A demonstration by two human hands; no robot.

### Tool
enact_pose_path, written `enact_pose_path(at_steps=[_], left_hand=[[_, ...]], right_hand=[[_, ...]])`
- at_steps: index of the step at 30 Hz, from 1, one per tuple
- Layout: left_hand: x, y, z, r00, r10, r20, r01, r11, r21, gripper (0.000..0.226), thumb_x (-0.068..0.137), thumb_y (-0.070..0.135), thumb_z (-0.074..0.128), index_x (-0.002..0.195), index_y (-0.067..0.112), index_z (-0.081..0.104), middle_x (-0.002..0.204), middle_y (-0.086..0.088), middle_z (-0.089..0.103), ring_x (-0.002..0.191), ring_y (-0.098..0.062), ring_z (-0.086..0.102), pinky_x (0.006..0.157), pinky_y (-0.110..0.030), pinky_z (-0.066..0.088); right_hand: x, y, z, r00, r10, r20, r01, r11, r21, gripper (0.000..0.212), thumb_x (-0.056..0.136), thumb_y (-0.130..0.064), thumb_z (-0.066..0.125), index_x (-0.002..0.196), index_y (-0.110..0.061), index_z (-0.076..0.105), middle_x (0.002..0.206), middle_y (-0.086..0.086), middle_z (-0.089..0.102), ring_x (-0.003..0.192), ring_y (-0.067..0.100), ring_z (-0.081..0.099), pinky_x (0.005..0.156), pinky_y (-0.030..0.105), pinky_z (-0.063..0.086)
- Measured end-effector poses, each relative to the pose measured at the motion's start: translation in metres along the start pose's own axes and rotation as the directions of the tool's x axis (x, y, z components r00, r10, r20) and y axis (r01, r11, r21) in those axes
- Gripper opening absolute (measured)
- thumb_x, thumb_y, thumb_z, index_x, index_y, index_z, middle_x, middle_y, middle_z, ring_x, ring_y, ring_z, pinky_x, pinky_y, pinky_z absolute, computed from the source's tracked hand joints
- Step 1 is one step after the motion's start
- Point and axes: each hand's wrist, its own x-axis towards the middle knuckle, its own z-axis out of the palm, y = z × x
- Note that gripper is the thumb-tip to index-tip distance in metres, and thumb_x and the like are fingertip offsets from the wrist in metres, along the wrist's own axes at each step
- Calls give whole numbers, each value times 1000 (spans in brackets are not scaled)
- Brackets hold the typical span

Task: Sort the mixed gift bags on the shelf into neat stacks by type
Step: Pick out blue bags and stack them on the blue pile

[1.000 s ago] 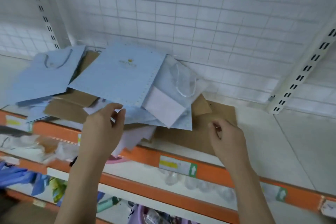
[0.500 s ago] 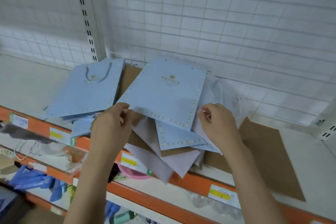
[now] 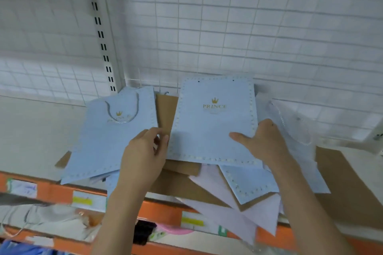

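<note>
PRINCE bag (image 3: pixel 213 122): lifted off the pile since a moment ago, left hand (image 3: pixel 145 155) and right hand (image 3: pixel 263 143) pinching its edges; stacking pending.

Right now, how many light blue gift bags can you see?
3: one at left, one held in the middle, one lower right, half covered. More may be hidden underneath.

**Both hands now hold the big blue bag**

The right hand (image 3: pixel 263 143) has let go of the side bags and now lies its thumb flat on the PRINCE bag (image 3: pixel 213 122). The left hand (image 3: pixel 145 151) fingertips slid to its left edge
</note>
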Motion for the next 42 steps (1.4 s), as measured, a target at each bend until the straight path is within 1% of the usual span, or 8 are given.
enact_pose_path(at_steps=[5, 11, 20, 24, 29, 32, 36, 42], left_hand=[[22, -66, -27, 996, -83, -12, 84, 992, 96, 22, 83, 6, 61, 105, 2, 66, 92, -17, 66, 83, -37, 57, 70, -35, 42], [24, -112, -60, 841, -538, 56, 504, 816, 282, 80, 78, 61, 56, 137, 11, 36, 134, -22, 42, 123, -42, 36, 100, -50, 29], [22, -135, -73, 750, -628, 206, 552, 767, 328, 121, 57, 87, 45, 147, 16, 7, 139, -24, 34, 125, -41, 38, 101, -48, 32], [23, -135, -82, 782, -611, 123, 590, 790, 168, 118, 54, 73, 67, 144, 14, 18, 134, -21, 34, 121, -40, 39, 98, -48, 35], [29, -133, -96, 812, -569, 132, 574, 736, -360, 97, 61, 36, 84, 137, 7, 31, 130, -8, 49, 118, -29, 50, 89, -37, 43], [25, -122, -92, 846, -509, 160, 516, 705, -486, 62, 67, 37, 80, 115, 13, 50, 106, 3, 60, 99, -21, 60, 76, -34, 50], [23, -99, -87, 879, -447, 165, 441, 633, -636, 48, 75, 33, 74, 114, 19, 49, 98, 10, 61, 87, -9, 62, 65, -23, 48], [16, -51, -59, 917, -363, 165, 373, 635, -677, 25, 78, 37, 72, 95, 29, 55, 93, 7, 64, 83, -12, 62, 69, -30, 51]], right_hand=[[-21, -40, 16, 971, 7, -239, 30, 988, 152, 53, 80, -39, 69, 104, -8, 32, 109, 16, 55, 95, 35, 57, 76, 43, 49], [-41, -60, 46, 947, 71, -313, -31, 991, 131, 55, 83, -39, 64, 116, -3, 38, 109, 16, 59, 96, 36, 58, 75, 42, 49], [-53, -65, 65, 943, 120, -312, -68, 982, 174, 61, 82, -42, 64, 123, -4, 39, 109, 16, 60, 98, 36, 56, 77, 43, 48], [-54, -66, 67, 945, 127, -300, -72, 980, 187, 60, 83, -40, 64, 123, -3, 39, 109, 15, 59, 96, 34, 56, 73, 39, 45], [-56, -66, 68, 944, 120, -306, -54, 975, 216, 58, 83, -40, 65, 121, -4, 40, 109, 14, 59, 85, 26, 50, 71, 37, 44], [-59, -69, 66, 944, 106, -313, -23, 967, 255, 59, 82, -39, 66, 122, -5, 40, 112, 13, 59, 87, 25, 51, 73, 37, 46], [-68, -67, 50, 929, 62, -366, 50, 956, 289, 56, 84, -33, 65, 126, -4, 41, 112, 12, 57, 90, 23, 50, 71, 30, 38], [-76, -21, 3, 887, 99, -451, 22, 966, 257, 59, 81, -47, 62, 119, -4, 49, 101, 10, 59, 92, 32, 56, 70, 33, 38]])
